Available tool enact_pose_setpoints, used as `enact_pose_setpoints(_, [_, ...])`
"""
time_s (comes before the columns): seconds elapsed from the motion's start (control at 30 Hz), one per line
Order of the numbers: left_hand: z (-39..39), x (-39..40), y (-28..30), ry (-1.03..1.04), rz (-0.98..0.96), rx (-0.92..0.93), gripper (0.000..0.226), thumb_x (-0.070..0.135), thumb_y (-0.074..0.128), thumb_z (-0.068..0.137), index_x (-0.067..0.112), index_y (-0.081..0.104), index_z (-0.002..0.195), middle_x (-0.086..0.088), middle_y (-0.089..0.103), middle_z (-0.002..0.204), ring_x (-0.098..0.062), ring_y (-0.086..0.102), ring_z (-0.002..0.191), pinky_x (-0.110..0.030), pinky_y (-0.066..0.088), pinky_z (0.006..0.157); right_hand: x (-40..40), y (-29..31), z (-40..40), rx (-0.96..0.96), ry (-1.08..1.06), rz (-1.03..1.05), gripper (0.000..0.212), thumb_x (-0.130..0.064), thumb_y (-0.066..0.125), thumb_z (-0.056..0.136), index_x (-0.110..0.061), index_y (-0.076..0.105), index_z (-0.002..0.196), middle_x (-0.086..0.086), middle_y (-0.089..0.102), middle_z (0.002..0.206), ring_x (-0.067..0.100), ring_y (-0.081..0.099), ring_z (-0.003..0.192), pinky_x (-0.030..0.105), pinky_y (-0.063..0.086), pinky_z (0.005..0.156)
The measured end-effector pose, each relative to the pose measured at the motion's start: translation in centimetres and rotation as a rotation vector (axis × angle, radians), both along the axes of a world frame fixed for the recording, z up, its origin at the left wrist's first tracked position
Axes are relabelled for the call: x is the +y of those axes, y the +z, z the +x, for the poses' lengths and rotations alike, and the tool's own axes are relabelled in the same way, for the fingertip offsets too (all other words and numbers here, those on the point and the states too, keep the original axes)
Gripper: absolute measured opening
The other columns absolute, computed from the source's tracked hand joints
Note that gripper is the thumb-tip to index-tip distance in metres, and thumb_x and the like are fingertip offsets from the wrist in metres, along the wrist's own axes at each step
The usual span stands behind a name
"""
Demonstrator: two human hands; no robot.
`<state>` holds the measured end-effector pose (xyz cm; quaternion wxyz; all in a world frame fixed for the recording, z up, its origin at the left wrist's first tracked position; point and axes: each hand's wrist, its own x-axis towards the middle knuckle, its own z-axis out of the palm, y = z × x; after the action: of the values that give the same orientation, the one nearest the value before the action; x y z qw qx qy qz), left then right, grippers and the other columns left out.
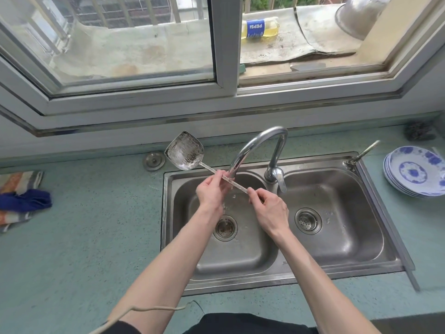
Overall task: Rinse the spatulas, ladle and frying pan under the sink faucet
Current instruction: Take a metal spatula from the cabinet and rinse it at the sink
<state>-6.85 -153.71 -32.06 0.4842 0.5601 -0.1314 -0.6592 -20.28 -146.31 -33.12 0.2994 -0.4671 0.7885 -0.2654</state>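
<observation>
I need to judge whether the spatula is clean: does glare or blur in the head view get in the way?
Head view: daylight from the window, glare on the spatula blade and faucet hides residue; both hands sharp; wide-angle bending at edges.

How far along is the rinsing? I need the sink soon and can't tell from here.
Nothing shows as finished: no rinsed utensil lies in view. In hand: one metal spatula, its handle held by the left hand and right hand under the faucet over the left basin, blade raised outside the stream. The ladle, frying pan and other spatulas aren't visible, so their state can't be judged.
</observation>
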Motion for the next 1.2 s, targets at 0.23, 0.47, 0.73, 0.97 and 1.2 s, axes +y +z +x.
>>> enact_pose_setpoints(0.23, [0.5, 0.3, -0.4, -0.076, -0.063, -0.036, 0.004, 0.005, 0.069, 0.096, 0.005, 0.066, 0.093, -0.021, 0.075, 0.103, -0.024, 0.075, 0.08, -0.035, 0.062, 0.079, -0.8, -0.4, -0.9, -0.043, 0.036, 0.044, 0.044, -0.063, 0.051, 0.098, -0.029, 0.066, 0.075, -0.005, 0.063, 0.065, 0.022, 0.063, 0.079, 0.037, 0.047, 0.078])
enact_pose_setpoints(0.47, [1.9, 0.3, -0.7, -0.014, 0.0, -0.072, 0.014, 0.003, 0.074, 0.091, -0.002, 0.063, 0.098, -0.026, 0.075, 0.1, -0.029, 0.078, 0.079, -0.025, 0.062, 0.062, -2.8, -0.3, -1.0, 0.051, 0.024, 0.047, 0.034, -0.06, 0.057, 0.096, -0.031, 0.074, 0.09, -0.004, 0.075, 0.093, 0.029, 0.064, 0.105, 0.04, 0.041, 0.095])
enact_pose_setpoints(0.73, [2.7, 0.6, -1.0, 0.176, 0.064, -0.039, 0.017, 0.0, 0.077, 0.088, -0.002, 0.064, 0.098, -0.015, 0.075, 0.089, -0.024, 0.076, 0.073, -0.026, 0.064, 0.068, -2.7, -1.5, -1.0, -0.76, -0.364, 0.102, 0.049, -0.036, 0.08, 0.089, -0.013, 0.057, 0.126, 0.006, 0.072, 0.108, 0.014, 0.069, 0.082, 0.029, 0.057, 0.075])
enact_pose_setpoints(0.97, [3.1, 1.0, -1.2, 0.196, 0.04, -0.006, 0.013, 0.004, 0.076, 0.09, 0.002, 0.065, 0.096, -0.012, 0.074, 0.093, -0.024, 0.076, 0.083, -0.029, 0.064, 0.076, -4.0, -0.7, 0.6, -0.987, -0.431, -0.059, 0.018, -0.027, 0.053, 0.108, -0.011, 0.053, 0.099, 0.008, 0.074, 0.073, 0.011, 0.067, 0.056, 0.018, 0.05, 0.05])
enact_pose_setpoints(1.2, [0.8, 2.5, -1.0, 0.021, -0.004, 0.032, 0.01, 0.005, 0.072, 0.093, 0.001, 0.065, 0.088, -0.015, 0.076, 0.08, -0.022, 0.077, 0.07, -0.023, 0.062, 0.065, -4.2, -0.5, 2.4, -0.941, -0.292, -0.13, 0.021, -0.022, 0.045, 0.111, -0.009, 0.051, 0.096, 0.005, 0.069, 0.064, 0.009, 0.059, 0.05, 0.017, 0.046, 0.048])
